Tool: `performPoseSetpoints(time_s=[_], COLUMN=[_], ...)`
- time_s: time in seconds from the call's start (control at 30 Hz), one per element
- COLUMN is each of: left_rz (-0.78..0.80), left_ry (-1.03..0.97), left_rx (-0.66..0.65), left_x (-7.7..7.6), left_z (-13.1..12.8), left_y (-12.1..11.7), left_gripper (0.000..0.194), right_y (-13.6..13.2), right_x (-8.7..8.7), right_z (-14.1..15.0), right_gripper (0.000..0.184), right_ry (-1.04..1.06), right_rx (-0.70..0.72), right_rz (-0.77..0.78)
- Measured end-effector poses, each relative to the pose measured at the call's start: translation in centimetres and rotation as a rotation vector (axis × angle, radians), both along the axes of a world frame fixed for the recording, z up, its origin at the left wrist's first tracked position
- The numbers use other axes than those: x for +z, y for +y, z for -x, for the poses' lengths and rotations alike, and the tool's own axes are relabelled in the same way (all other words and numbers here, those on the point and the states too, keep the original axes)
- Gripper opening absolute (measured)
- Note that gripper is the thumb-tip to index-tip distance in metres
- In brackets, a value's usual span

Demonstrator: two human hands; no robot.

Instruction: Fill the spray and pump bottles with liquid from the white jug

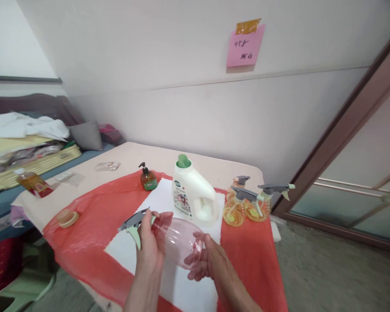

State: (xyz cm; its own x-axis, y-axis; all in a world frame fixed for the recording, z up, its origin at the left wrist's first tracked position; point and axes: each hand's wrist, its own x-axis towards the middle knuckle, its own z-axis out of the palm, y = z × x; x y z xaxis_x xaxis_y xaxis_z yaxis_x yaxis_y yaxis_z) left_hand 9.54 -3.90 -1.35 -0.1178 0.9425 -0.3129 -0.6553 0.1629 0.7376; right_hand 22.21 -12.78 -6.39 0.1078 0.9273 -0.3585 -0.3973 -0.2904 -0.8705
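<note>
A clear pink spray bottle [178, 240] with a grey and green trigger head lies on its side in the air between my hands. My left hand [151, 240] wraps round its neck, just below the trigger. At the other end, my right hand [211, 260] cups the base, its fingers showing through the plastic. I see no liquid in the bottle. Right behind it stands a white detergent jug [190, 195], uncapped, with green inside its mouth. Both are over a white cloth [178, 286].
Several spray bottles [234, 214] holding yellow liquid stand at the right. A brown pump bottle [148, 178] is behind left. On the red plastic sheet [97, 234] sits a tan cap [67, 218]. An amber bottle [34, 183] lies at the table's left edge.
</note>
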Motion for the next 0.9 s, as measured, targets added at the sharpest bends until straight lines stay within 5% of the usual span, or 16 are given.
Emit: performPoseSetpoints(time_s=[0.07, 0.23, 0.43, 0.63, 0.9], left_rz=[-0.005, 0.003, -0.011, 0.019, 0.004], left_ry=[0.002, 0.014, 0.024, 0.020, 0.036], left_rx=[0.005, -0.007, -0.041, -0.030, -0.102], left_x=[-0.1, -0.3, -0.2, -0.2, 0.1], left_z=[0.0, 0.1, 0.0, 0.1, -0.3], left_y=[0.1, 0.2, 0.2, 0.1, -0.3], left_gripper=[0.029, 0.030, 0.029, 0.031, 0.026], right_y=[0.0, -0.6, -0.1, -0.8, -0.3], right_x=[-0.1, 0.0, -0.4, -1.0, -0.7], right_z=[0.0, 0.5, 0.3, 0.5, 0.3], right_gripper=[0.090, 0.097, 0.095, 0.101, 0.085], right_ry=[0.044, -0.100, 0.078, -0.148, 0.192], right_rx=[-0.001, -0.086, 0.030, -0.107, 0.088], right_rz=[0.023, -0.259, 0.084, -0.287, 0.027])
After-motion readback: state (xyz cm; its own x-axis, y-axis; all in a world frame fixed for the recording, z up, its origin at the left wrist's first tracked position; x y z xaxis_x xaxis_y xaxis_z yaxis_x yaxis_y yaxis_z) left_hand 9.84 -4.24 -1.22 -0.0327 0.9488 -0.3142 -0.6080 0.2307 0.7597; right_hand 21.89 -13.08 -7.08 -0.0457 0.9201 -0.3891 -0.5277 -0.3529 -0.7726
